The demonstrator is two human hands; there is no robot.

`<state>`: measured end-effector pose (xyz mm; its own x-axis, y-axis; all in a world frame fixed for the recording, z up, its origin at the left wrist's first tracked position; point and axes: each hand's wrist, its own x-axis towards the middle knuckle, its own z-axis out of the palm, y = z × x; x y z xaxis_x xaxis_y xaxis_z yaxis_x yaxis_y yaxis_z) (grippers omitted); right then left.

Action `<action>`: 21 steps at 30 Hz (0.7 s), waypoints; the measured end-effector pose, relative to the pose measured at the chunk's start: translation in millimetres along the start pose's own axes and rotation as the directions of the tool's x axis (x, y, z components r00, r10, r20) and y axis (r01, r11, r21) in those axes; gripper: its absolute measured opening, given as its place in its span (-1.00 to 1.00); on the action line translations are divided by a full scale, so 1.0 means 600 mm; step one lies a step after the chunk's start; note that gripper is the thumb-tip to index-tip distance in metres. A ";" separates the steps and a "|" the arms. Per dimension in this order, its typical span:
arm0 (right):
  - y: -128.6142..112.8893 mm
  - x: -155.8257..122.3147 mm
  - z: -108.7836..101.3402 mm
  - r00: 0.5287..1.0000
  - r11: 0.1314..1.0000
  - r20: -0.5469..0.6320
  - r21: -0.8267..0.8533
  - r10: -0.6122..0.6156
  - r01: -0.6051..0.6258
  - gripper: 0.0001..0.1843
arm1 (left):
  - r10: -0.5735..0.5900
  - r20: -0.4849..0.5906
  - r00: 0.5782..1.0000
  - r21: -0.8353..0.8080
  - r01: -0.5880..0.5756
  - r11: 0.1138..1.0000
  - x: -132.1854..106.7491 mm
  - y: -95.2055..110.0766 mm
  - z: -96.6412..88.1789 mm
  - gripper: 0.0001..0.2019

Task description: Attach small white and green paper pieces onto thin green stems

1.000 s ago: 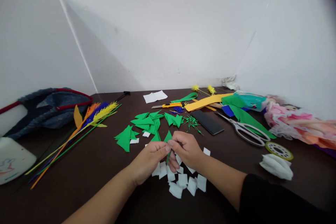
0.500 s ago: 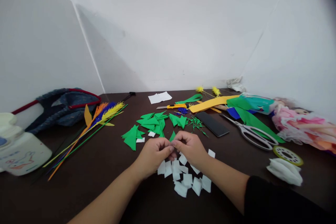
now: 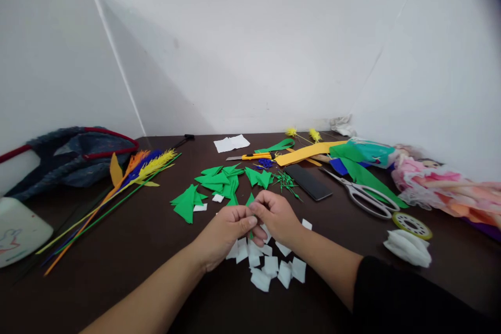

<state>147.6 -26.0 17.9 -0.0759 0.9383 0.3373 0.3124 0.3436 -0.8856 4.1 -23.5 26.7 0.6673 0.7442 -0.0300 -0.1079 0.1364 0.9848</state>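
Note:
My left hand (image 3: 230,228) and my right hand (image 3: 277,216) meet at the fingertips over the table, both closed in a pinch. Between them a small green piece (image 3: 251,235) peeks out below the fingers; most of it is hidden. Small white squares (image 3: 271,266), soft like tissue, lie scattered below and partly behind the hands. Just beyond my hands are green triangular pieces (image 3: 219,181) in loose piles. Thin green stem-like bits (image 3: 286,181) lie to the right of these.
Right: a black phone (image 3: 309,182), scissors (image 3: 366,195), a tape roll (image 3: 412,224), a white wad (image 3: 407,248) and dolls (image 3: 446,182). Back: a yellow utility knife (image 3: 254,156) and yellow strip (image 3: 309,152). Left: coloured stalks (image 3: 117,203), a denim item (image 3: 78,159) and a white bottle (image 3: 23,232).
The whole view has shifted slightly, so things sit further left. My hands stay together at the fingertips, and a bit of green now shows between them.

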 end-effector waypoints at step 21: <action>0.007 -0.002 -0.021 0.997 0.997 -0.016 -0.017 -0.078 0.077 -0.83 | -0.052 -0.009 0.999 -0.087 0.051 0.995 0.010 0.004 0.023 -0.81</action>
<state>161.1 -26.1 18.1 -0.0848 0.9081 0.4101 0.3217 0.4145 -0.8513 18.3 -27.8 31.2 0.6654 0.7418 -0.0830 -0.1375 0.2311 0.9632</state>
